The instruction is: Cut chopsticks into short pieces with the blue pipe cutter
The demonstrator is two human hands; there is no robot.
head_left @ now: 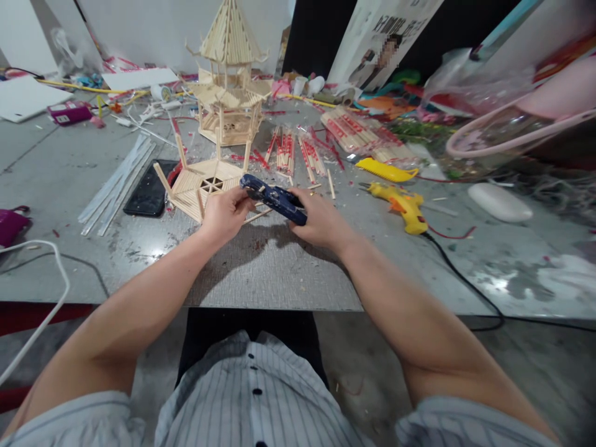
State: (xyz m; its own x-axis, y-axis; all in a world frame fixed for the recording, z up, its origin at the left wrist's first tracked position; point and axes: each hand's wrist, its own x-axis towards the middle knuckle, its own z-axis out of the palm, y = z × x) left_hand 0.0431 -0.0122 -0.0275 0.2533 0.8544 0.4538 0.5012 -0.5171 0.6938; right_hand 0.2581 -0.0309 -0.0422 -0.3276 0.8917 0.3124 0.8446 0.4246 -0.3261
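At the far left, a white board (28, 96) lies near the back of the surface (261, 273), with a purple case (69, 113) just to its right. A white cable (58, 261) curves over the near left edge. Next come clear strips (116, 186), laid side by side at a slant, and a dark phone (145, 192).

Just right of the phone is the stick base (190, 177), flat on the surface, with posts standing round its rim and a spoked opening in its middle. Behind it stands a stick tower (233, 96) with a pointed roof.

The left hand (226, 214) is in front of the base, its fingers drawn together at the left end of a dark blue tool (279, 202); whether they pinch the tool or a small stick cannot be told. The right hand (321, 220) has its fingers wrapped round the tool's right end, holding it above the surface.

Beyond the hands lie red-banded stick bundles (285, 152) and, further right, larger packs (358, 133). A yellow knife (386, 169) lies behind a yellow glue gun (404, 206), whose black cord trails to the near edge. Rightmost are a white oval object (500, 202) and, behind it, a pink basket (465, 148).
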